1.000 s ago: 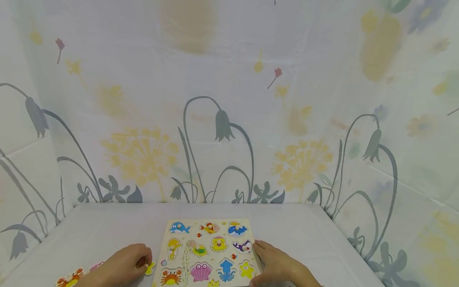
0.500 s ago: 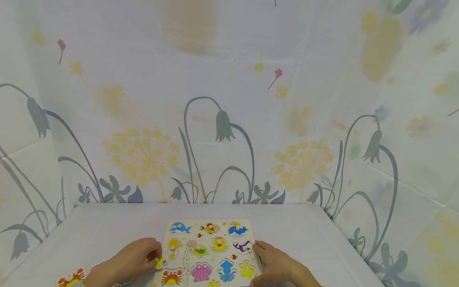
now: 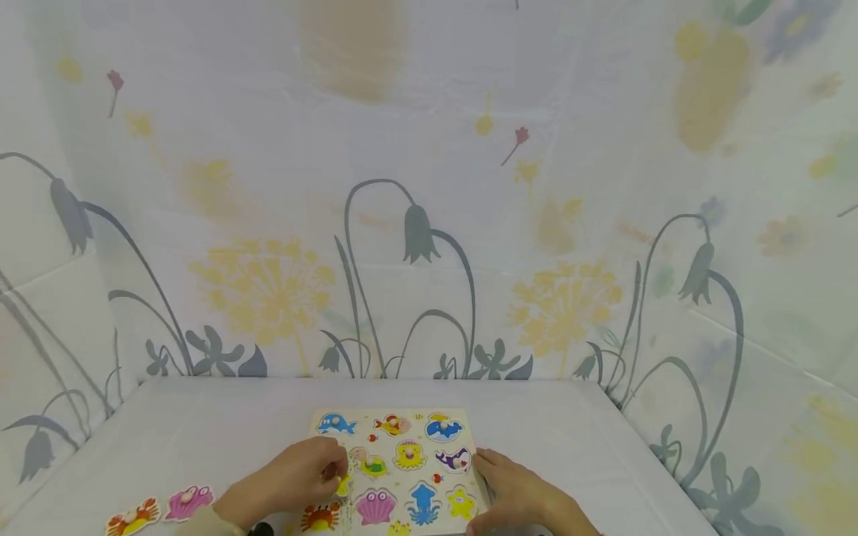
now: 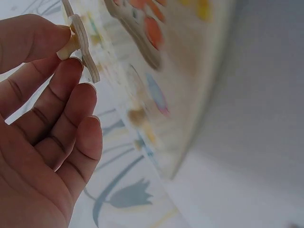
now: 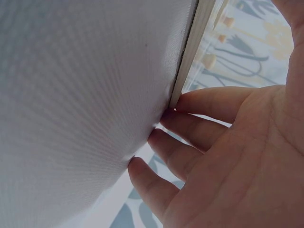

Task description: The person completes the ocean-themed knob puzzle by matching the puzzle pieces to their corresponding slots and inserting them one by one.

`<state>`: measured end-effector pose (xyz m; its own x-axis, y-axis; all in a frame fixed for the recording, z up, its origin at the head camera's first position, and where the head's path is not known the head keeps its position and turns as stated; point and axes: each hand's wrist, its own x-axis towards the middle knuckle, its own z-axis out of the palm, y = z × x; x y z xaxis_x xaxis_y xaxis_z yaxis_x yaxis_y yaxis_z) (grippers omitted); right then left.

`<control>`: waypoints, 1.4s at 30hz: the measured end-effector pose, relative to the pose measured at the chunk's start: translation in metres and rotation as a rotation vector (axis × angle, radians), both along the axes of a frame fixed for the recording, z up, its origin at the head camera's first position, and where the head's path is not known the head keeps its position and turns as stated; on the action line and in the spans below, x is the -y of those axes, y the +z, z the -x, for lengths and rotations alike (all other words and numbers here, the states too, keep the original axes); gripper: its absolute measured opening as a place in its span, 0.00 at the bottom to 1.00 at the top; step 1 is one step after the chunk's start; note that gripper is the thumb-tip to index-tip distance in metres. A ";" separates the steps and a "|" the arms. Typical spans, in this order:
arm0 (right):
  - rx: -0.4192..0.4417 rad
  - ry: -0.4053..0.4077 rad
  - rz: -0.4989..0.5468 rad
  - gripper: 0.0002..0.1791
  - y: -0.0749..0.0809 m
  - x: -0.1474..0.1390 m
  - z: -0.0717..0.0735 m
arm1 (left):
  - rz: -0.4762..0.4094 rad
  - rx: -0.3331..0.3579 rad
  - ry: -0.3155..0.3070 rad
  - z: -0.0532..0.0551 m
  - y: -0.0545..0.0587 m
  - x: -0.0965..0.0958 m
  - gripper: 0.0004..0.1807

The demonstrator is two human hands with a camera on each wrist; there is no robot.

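Observation:
A knobbed sea-animal puzzle board [image 3: 387, 476] lies on the table in the head view. Over its left part, my left hand [image 3: 303, 469] pinches a small yellow puzzle piece [image 3: 344, 486] by its knob. The left wrist view shows that wooden piece [image 4: 87, 52] edge-on, its knob [image 4: 69, 47] between thumb and fingertips, apart from the board. What is printed on it is mostly hidden. My right hand [image 3: 519, 493] rests against the board's right side, fingers spread. In the right wrist view, fingertips [image 5: 183, 101] touch the board's edge [image 5: 192, 52] and the white tabletop.
A crab piece [image 3: 132, 517] and a pink shell piece [image 3: 190, 503] lie left of the board. Beside the left wrist is a dark round thing [image 3: 261, 529], partly cut off. A flower-printed curtain [image 3: 429, 223] hangs behind the table.
The left hand has carried the yellow piece rightward, from the table beside the board to above its left part. The pink shell piece has come into fuller view. The right hand stays put.

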<state>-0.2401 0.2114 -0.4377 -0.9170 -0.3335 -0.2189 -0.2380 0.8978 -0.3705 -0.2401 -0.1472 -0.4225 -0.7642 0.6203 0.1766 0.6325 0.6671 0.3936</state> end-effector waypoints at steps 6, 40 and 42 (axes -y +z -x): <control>-0.007 0.010 -0.005 0.61 -0.001 -0.001 0.002 | 0.013 0.014 -0.055 0.003 0.003 -0.023 0.07; -0.075 0.139 -0.033 0.60 0.002 -0.007 0.002 | 0.073 0.022 -0.225 0.008 -0.004 -0.146 0.04; -0.086 0.149 -0.034 0.60 0.002 -0.008 0.002 | 0.079 0.011 -0.225 0.009 -0.004 -0.150 0.04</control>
